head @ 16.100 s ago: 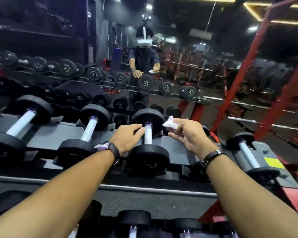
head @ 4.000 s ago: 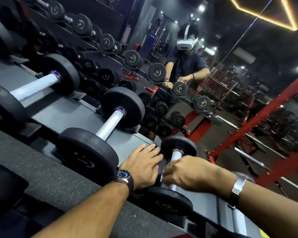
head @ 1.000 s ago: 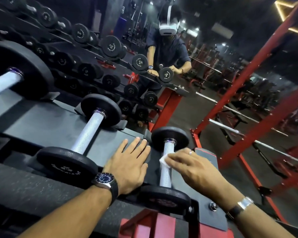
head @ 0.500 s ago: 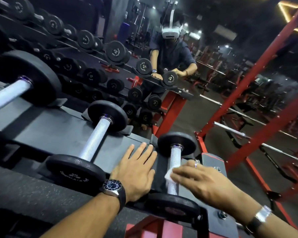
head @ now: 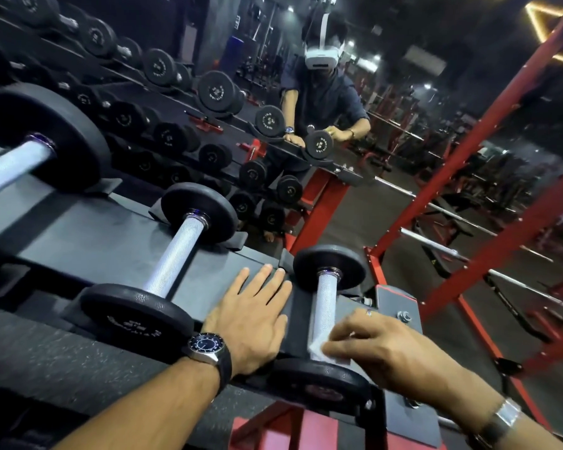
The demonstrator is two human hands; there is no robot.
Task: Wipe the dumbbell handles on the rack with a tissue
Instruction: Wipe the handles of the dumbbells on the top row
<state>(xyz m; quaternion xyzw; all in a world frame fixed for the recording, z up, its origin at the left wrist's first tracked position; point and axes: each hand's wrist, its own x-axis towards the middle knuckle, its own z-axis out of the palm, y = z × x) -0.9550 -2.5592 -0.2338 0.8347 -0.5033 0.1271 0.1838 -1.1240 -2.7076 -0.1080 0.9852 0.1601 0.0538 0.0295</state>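
Since the frame half a second back, we note one change: our right hand (head: pixel 381 345) has slid down the handle (head: pixel 325 303) toward us, so the tissue (head: pixel 319 347) now sits at the near end, just above the near plate (head: pixel 319 380); the left hand (head: pixel 252 316) has not shifted. By size, the rack (head: pixel 88 241) comes first: a grey sloped shelf on a red frame, carrying dumbbells side by side, with a mirror (head: pixel 322 108) behind it. Next is the small dumbbell (head: pixel 325 319) at the right end of the shelf, directly ahead of our hands; its long axis runs away from us, far plate (head: pixel 330 269) up the slope, near plate by our wrists. To its left lies a larger dumbbell (head: pixel 158 274), parallel to it, whose handle we judge as likely still to be done. The left hand lies flat on the shelf between the two, fingers straight and spread, holding nothing. The right hand is the nearer to the handle and reaches across it from the right, fingers curved over the tissue and pressing it onto the knurled steel. The hands are apart, one on each side of the handle. Any further stroke must follow that axis, away from us and up the slope.
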